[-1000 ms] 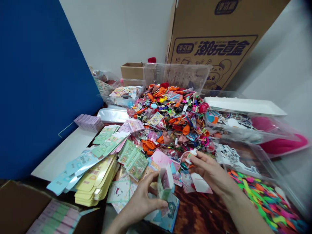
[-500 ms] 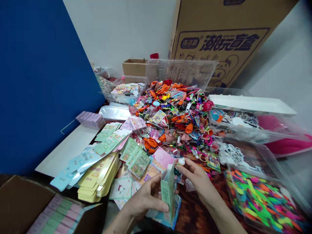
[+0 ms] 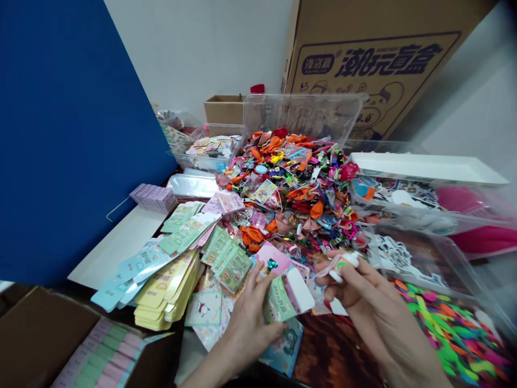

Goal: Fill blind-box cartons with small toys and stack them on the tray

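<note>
My left hand (image 3: 248, 315) grips a small green carton (image 3: 279, 302), which is tilted with its white flap standing open towards the right. In my right hand (image 3: 374, 302) is a small white trinket (image 3: 344, 265) with a coloured label and a pale loop, pinched between the fingertips. A shiny teal piece (image 3: 271, 265) shows just above my left fingers. Beneath the hands lie a pink card (image 3: 266, 253) and a blue printed packet (image 3: 288, 345). Several green cartons (image 3: 234, 269) rest to the left of my left hand.
Behind the hands rises a large heap of small toys (image 3: 299, 183). Flat yellow cartons (image 3: 161, 293) and blue ones (image 3: 121, 277) lie at left, above an open cardboard box (image 3: 40, 328) of packed cartons. Clear bins of bright pieces (image 3: 444, 323) and cutouts (image 3: 391, 256) stand at right.
My left hand has tipped the green carton over from upright, so its printed face shows. My right hand has moved right, away from the carton, with the trinket still held.
</note>
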The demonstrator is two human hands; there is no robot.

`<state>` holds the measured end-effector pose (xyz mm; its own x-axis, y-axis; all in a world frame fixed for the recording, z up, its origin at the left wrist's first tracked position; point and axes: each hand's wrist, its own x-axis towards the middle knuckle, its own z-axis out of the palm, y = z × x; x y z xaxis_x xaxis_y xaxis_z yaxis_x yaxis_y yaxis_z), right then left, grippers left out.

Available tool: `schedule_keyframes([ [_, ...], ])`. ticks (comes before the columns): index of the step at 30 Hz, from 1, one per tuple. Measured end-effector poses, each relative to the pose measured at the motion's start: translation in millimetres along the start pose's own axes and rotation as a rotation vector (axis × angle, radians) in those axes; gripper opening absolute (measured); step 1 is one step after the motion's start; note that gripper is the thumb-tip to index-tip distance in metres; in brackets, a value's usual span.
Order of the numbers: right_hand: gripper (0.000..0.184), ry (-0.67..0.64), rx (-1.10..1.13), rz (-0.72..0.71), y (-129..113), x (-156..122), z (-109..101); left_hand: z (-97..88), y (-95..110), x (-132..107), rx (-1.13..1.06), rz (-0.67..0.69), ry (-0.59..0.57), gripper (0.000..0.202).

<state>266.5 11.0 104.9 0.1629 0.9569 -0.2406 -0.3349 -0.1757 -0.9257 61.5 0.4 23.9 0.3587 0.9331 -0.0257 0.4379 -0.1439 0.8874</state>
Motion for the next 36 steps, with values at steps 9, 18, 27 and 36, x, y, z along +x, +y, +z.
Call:
schedule_keyframes([
  [9,0.032,-0.117,-0.504,-0.075,38.1,-6.2,11.0,2.8,-9.9,-2.5,0.165,0.082,0.049,0.075],
  [18,0.032,-0.071,-1.148,-0.525,47.2,-9.3,-1.1,6.6,-12.5,-3.9,0.244,0.172,0.077,0.079],
  [27,0.033,-0.198,-1.517,-0.767,59.5,-11.9,-0.9,7.2,-12.3,-2.5,0.285,0.126,0.058,0.077],
  [36,0.033,-0.108,-1.141,-0.740,50.3,-20.2,13.4,7.0,-28.3,1.2,0.275,0.212,0.140,0.070],
])
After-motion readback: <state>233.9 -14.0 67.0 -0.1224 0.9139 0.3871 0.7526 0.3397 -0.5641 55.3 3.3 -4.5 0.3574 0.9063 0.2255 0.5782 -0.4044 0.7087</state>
